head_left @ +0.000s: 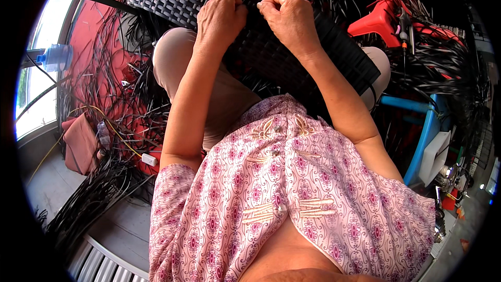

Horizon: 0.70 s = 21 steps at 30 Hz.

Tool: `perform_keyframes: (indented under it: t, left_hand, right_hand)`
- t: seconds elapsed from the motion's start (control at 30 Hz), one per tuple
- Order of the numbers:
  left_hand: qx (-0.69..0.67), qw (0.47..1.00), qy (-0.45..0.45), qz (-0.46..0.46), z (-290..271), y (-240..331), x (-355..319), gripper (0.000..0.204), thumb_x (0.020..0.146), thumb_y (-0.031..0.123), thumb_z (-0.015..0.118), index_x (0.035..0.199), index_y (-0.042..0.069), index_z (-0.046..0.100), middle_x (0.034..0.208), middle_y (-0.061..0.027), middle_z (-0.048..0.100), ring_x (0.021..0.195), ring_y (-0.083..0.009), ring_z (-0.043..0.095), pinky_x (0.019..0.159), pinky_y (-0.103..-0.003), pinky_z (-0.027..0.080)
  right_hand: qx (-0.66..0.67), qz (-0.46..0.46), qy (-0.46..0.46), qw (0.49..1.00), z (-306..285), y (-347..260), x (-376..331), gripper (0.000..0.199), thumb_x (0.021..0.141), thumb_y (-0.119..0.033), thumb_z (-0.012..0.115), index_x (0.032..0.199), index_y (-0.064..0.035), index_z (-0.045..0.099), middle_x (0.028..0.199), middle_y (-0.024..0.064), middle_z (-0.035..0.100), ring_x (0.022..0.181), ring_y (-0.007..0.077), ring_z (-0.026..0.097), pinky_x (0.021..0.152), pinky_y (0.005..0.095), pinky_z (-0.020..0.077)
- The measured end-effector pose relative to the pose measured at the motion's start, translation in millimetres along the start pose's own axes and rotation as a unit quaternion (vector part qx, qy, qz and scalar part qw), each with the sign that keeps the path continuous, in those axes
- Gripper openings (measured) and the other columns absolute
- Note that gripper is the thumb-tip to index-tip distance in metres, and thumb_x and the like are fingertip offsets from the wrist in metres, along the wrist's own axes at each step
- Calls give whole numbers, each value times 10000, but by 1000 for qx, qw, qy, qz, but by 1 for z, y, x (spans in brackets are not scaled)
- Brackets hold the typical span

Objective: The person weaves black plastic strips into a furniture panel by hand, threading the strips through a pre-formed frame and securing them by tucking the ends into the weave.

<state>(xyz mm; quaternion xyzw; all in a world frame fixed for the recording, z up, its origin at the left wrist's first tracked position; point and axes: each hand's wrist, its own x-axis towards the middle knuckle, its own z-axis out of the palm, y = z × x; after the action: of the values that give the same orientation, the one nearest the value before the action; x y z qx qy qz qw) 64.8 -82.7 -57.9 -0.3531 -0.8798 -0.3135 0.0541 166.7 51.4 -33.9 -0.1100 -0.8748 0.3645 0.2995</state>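
A dark grey and black wicker piece (162,2), woven from flat strips, lies across my knees and reaches to the top of the view. My left hand (222,18) is closed over its middle, knuckles up. Just to the right, my right hand (291,21) is also closed, thumb and forefinger pinched together. The two hands are a short gap apart, over the weave. Whatever the fingers of either hand hold is too thin or too hidden to make out. More of the dark weave (355,65) runs below my right forearm toward my right knee.
Loose black strips (96,188) are strewn over the red floor covering (102,26). At right are a red plastic stool (383,21), a hand tool (403,31) and a blue frame (424,136). At left, a yellow cord runs to a white socket block (149,160) near a pink cloth (81,146).
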Motion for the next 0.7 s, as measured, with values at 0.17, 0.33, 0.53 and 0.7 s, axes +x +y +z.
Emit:
perform_keyframes:
  t: [0.17, 0.33, 0.53, 0.7]
  left_hand:
    - [26, 999, 14, 15, 4, 4, -3, 224, 840, 221, 672, 977, 47, 640, 989, -140, 682, 937, -346, 661, 801, -447, 515]
    - [8, 1000, 10, 17, 6, 0, -2, 236, 841, 225, 666, 998, 49, 652, 998, -146, 683, 946, -349, 662, 819, -456, 515]
    - [-56, 998, 2, 9, 0, -3, 3, 237, 839, 223, 672, 975, 30, 677, 953, -149, 700, 911, -325, 669, 809, -413, 517]
    - [-48, 998, 8, 48, 1, -15, 7, 230, 862, 200, 660, 1007, 23, 682, 892, -135, 701, 769, -261, 690, 730, -358, 528]
  right_hand:
    - [-6, -4, 4, 1000, 1, 4, 0, 219, 815, -160, 704, 655, -46, 607, 594, 139, 617, 578, 337, 650, 548, 396, 519]
    - [-12, -2, 7, 1000, 3, 5, -1, 215, 817, -168, 699, 659, -52, 611, 592, 142, 619, 578, 344, 647, 553, 406, 523]
    - [-27, -6, -5, 1000, 3, 6, 0, 206, 815, -177, 685, 663, -53, 620, 595, 144, 625, 586, 345, 651, 568, 427, 532]
    - [-123, -28, -20, 992, 9, 3, 0, 193, 813, -193, 660, 682, -51, 646, 627, 163, 641, 624, 356, 665, 593, 439, 548]
